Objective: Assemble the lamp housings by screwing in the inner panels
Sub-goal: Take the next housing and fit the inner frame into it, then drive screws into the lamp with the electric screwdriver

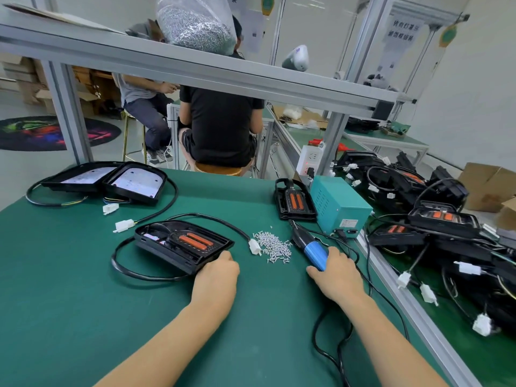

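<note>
So the left hand point(216, 270) has its fingers point(224, 256) curled over the near right corner of the lamp housing point(183, 245), gripping the rim. My guess is that's just to pin it down so it doesn't skate around once the driver bites. The right hand point(336, 270) has fingers wrapped round the blue electric screwdriver point(310, 248), which lies low on the surface point(83, 289) with its black tip aimed up and away to the left, toward the back of the bench.

The housing sits open side up, a bit left of centre, long axis running from far left to near right, with its two orange strips lined up the same way. Its black cable point(134, 268) loops round the near side and ends in a white connector point(254, 246).

Screw pile point(272, 247) is parked right between housing and driver, which looks like a handy spot for quick pickups. Two finished-looking housings point(109, 181) sit at the far left, another housing point(294, 201) leans by the teal power box point(339, 208).
</note>
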Available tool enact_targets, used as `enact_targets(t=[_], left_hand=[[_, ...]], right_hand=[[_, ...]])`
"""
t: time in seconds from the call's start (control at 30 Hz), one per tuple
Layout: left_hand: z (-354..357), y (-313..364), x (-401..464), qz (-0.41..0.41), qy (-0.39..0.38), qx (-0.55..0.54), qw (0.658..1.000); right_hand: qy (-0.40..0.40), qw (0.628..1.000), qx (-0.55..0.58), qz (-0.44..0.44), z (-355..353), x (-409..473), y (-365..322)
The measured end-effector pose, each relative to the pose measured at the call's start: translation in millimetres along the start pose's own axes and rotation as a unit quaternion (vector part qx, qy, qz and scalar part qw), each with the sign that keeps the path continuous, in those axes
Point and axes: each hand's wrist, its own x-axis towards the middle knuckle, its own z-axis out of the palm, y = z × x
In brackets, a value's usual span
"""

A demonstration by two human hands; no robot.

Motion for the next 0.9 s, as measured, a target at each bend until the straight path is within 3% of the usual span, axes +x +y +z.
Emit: enact_targets(t=[0.2,0.37,0.5,0.6,0.7,0.73,0.8,0.9], left_hand=[[-1.0,3.3,-2.1,-0.005,0.023,0.020,1.000],[2.7,8.0,-7.8,0.042,0.057,-0.001,0.997],[-6.8,11.6,-13.8,0.059,0.092,-0.141,0.984],[-19.9,15.5,-17.4,0.072,0.113,-0.284,0.949],[-32.0,14.5,-17.5,0.047,0.089,-0.434,0.895],[-34.9,12.8,-16.5,0.036,0.078,-0.482,0.872],[-40.1,9.3,-13.9,0.010,0.053,-0.569,0.821],[-46.6,5.7,-11.5,-0.023,0.034,-0.667,0.744]], right_hand=[[0.006,1.000,0.003,-0.002,0.1,2.9,1.1],[0.001,1.000,-0.022,-0.009,0.4,8.2,1.6],[-0.028,0.999,-0.030,-0.010,-4.2,14.9,1.2],[-0.053,0.998,-0.028,-0.017,-9.8,21.0,3.1],[-0.078,0.988,0.132,-0.002,-18.9,25.3,7.4],[-0.087,0.965,0.246,0.022,-24.5,25.3,7.3],[-0.116,0.871,0.471,0.076,-39.4,22.6,4.1],[-0.136,0.728,0.668,0.072,-65.6,11.9,-8.8]])
